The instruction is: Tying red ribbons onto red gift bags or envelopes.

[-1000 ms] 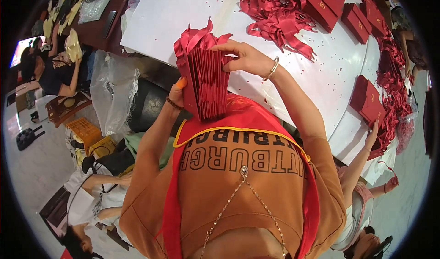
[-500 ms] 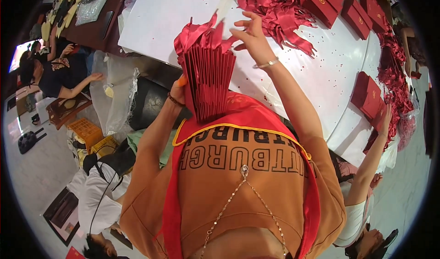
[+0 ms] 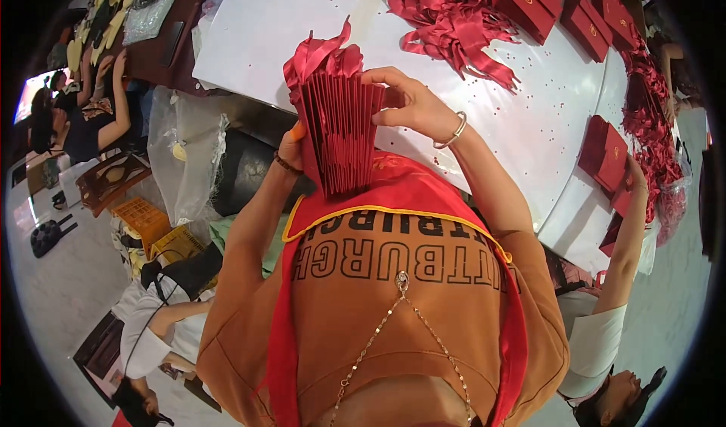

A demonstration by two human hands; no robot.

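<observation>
A thick stack of flat red folded paper pieces [image 3: 336,132], much like flattened gift bags, stands fanned on edge in front of my chest. Glossy red ribbons [image 3: 321,55] stick up from its top. My left hand [image 3: 290,149], with orange on the thumb, grips the stack from its left side; most of its fingers are hidden behind the paper. At the upper right edge, my right hand [image 3: 412,105] pinches the outermost pieces between thumb and fingers. The lower end of the stack rests against my red apron [image 3: 408,181].
Beyond the stack lies a white-covered table [image 3: 295,11] dotted with red specks. A heap of red ribbons [image 3: 454,26] and dark red boxes or bags [image 3: 529,3] sit at its far right. A co-worker's arm [image 3: 626,230] reaches in from the right. Yellow crates [image 3: 147,223] stand at the left.
My right hand has come down from above the ribbons, where its fingers were spread, to the stack's upper right edge. My left hand keeps its hold. The person at far left has raised their arms.
</observation>
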